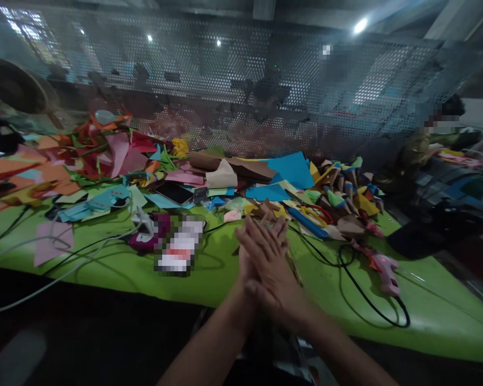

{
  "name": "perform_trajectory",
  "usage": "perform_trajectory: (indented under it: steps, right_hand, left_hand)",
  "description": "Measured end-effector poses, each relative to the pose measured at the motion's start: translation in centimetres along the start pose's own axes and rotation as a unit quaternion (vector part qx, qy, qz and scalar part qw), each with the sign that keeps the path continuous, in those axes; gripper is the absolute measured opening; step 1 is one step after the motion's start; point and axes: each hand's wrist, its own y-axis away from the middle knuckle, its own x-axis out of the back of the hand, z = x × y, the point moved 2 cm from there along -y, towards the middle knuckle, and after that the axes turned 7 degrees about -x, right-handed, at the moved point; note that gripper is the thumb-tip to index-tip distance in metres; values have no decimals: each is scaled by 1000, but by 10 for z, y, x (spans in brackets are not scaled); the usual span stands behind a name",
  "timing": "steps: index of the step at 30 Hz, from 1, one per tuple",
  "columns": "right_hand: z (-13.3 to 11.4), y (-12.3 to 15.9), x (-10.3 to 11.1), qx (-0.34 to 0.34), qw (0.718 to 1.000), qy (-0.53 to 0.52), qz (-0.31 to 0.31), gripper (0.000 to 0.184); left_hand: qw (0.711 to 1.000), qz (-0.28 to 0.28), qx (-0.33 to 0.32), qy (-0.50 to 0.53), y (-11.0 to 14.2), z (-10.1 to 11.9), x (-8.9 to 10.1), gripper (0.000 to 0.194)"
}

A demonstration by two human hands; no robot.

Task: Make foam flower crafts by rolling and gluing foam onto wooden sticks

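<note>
Scraps of brown paper lie on the green counter just beyond my right hand and left hand. On my feed I see both pressed together, fingers stretched out, but I cannot tell whether anything sits between the palms. A lit phone lies to the left; a pink glue gun to the right, near a heap of paper cones.

On green desk, just beyond hands: brown paper scraps, angular, overlapping, near edges hidden.
</note>
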Motion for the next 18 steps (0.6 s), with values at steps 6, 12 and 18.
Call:
perform_trajectory:
  steps: [6,12,18]
  right_hand:
    - [-1,-16,15,8,999,-2,50,70]
    - [-6,1,7,-4,1000,-4,19,70]
    - [-5,-11,13,-15,998,-27,50,71]
  left_hand:
    - [994,-41,98,-17,6,-16,-4,62]
    - [981,-5,-191,16,28,-6,-27,77]
    - [987,-13,-143,-78,17,-2,-46,76]
